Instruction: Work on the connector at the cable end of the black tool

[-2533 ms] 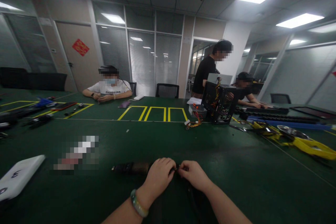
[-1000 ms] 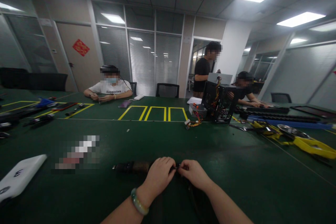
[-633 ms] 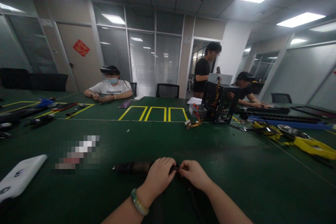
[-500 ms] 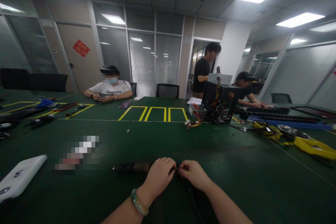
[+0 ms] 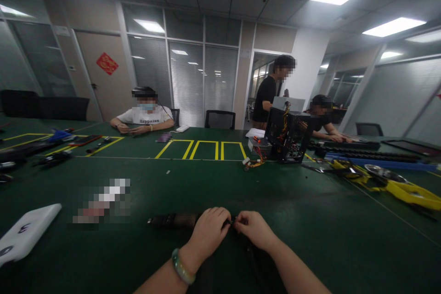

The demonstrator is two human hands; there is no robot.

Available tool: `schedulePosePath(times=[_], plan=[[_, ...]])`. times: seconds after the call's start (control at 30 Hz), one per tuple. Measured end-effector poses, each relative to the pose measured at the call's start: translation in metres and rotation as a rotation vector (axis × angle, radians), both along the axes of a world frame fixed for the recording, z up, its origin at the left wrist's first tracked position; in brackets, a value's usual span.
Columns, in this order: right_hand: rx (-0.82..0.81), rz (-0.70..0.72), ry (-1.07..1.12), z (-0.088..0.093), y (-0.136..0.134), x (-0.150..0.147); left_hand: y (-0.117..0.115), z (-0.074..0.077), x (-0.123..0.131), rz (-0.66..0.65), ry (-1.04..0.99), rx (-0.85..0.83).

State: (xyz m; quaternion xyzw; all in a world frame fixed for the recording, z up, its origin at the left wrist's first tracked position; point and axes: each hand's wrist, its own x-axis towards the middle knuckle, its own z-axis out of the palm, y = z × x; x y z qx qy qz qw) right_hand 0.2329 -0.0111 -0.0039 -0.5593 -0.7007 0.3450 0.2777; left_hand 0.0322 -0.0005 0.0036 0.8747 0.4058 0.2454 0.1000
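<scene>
A dark, long, rod-like thing (image 5: 179, 220) lies on the green table, with a brownish middle and a small shiny tip at its left end. Over its right end curls my left hand (image 5: 212, 227), closed, a green bangle on the wrist. Fingertips of my right hand (image 5: 253, 228) are pinched together close beside the left ones, on a small dark piece at that end. What this piece is, I cannot make out. A dark strip (image 5: 253, 257) runs down toward me below my right hand, dim against the table.
At left lies a white case-like object (image 5: 29, 232), with a blurred-out item beyond it. A black computer case (image 5: 291, 135) stands at the back right, beside a grey power supply (image 5: 259, 147). Yellow parts (image 5: 413, 193) lie far right. Three other people are across the table.
My hands and the dark rod-like thing look almost unmoved. The standing person's head has shifted a little to the right.
</scene>
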Motion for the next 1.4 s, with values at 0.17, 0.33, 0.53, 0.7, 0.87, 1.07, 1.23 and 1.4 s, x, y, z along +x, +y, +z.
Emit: schedulePosePath(times=[0.17,0.33,0.53,0.7,0.87,1.07,1.23,1.4], plan=[[-0.005,-0.003,0.002,0.001,-0.001,0.000,0.000,0.001,0.000,-0.009,0.012,0.008],[-0.010,0.005,0.011,-0.002,0.000,0.001,0.000,-0.001,0.000,0.008,-0.008,0.000],[0.028,0.002,0.000,-0.008,0.004,0.001,0.001,-0.002,0.000,-0.013,0.022,0.035],[0.023,0.003,0.000,-0.010,0.005,0.002,0.001,-0.004,0.000,0.001,0.004,0.044],[0.017,0.002,0.010,-0.010,0.004,0.002,0.001,-0.005,0.001,0.014,0.012,0.062],[0.015,-0.003,0.011,-0.005,0.002,0.000,0.000,-0.003,0.001,0.023,0.048,0.068],[0.028,-0.004,-0.029,-0.004,0.003,0.000,-0.001,0.000,0.001,0.018,0.067,0.080],[0.049,-0.002,-0.049,-0.007,0.004,-0.001,-0.003,0.000,0.000,0.008,0.069,0.114]])
